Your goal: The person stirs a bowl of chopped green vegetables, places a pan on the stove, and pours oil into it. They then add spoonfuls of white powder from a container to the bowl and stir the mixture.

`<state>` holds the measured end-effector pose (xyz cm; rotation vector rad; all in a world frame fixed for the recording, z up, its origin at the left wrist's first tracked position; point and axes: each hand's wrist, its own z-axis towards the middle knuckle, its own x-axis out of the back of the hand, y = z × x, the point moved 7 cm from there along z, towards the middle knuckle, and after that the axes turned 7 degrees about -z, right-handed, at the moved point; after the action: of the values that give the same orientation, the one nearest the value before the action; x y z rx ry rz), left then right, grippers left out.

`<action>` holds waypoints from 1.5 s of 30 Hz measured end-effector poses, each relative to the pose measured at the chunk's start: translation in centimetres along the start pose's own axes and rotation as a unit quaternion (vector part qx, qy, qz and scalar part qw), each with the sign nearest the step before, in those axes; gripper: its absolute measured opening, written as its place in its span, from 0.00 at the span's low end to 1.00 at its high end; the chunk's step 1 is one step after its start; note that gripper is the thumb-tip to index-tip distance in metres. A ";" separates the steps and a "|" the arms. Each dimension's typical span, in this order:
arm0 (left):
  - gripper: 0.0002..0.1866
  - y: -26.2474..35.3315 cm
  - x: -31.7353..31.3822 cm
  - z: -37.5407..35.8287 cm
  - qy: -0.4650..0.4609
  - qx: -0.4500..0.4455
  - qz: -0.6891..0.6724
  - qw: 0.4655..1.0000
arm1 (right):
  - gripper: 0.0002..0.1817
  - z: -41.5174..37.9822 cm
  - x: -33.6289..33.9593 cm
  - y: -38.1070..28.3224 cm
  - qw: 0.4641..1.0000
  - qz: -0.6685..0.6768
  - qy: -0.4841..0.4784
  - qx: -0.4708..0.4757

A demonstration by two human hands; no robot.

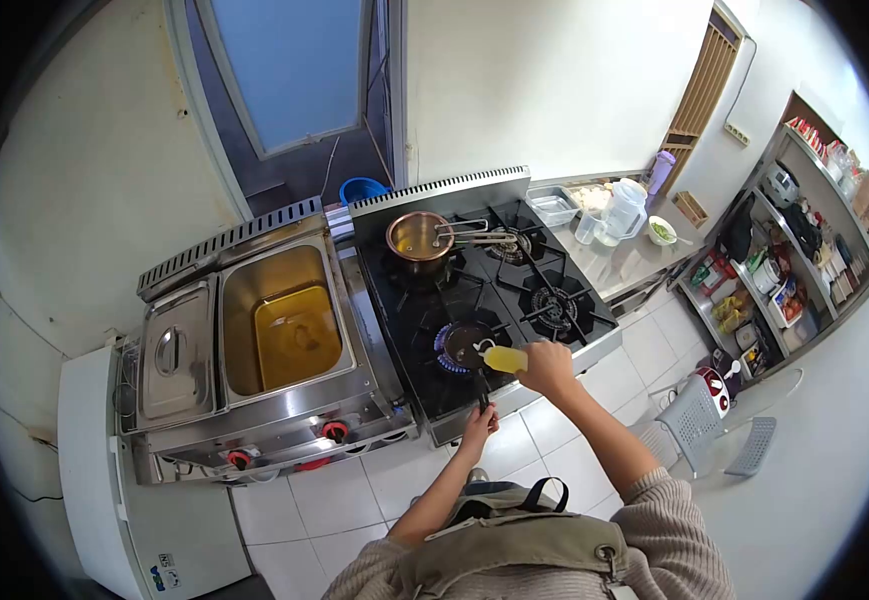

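My left hand is closed around the black handle of a small dark frying pan, which sits on the front left burner. Blue flame shows along the pan's left side. In my right hand, closed, is a squeeze bottle of yellow liquid. The bottle lies nearly sideways, its white tip pointing left over the pan. Whether liquid is coming out is too small to tell. Behind the pan, a copper-coloured pot stands on the back left burner.
Tongs rest by the pot on the black stove. To the left is a fryer holding amber oil, beside a lidded well. The right counter carries a plastic jug and a bowl with green pieces.
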<state>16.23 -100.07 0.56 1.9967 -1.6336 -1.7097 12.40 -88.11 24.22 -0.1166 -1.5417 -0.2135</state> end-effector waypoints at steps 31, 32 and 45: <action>0.12 0.9 -1.0 0.3 0.039 0.017 0.054 0.998 | 0.21 -0.5 2.5 3.3 1.000 0.017 -0.022 -0.015; 0.11 0.8 -0.8 0.3 0.045 0.032 0.041 0.998 | 0.21 -0.5 2.2 3.5 1.000 0.018 -0.021 -0.013; 0.12 -0.6 0.1 0.5 0.086 0.089 -0.001 0.992 | 0.26 -0.1 -0.2 4.3 0.999 0.014 -0.021 -0.043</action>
<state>16.25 -99.65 -0.08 2.1526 -1.7807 -1.3913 13.41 -83.94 24.23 -0.2111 -1.5719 -0.2561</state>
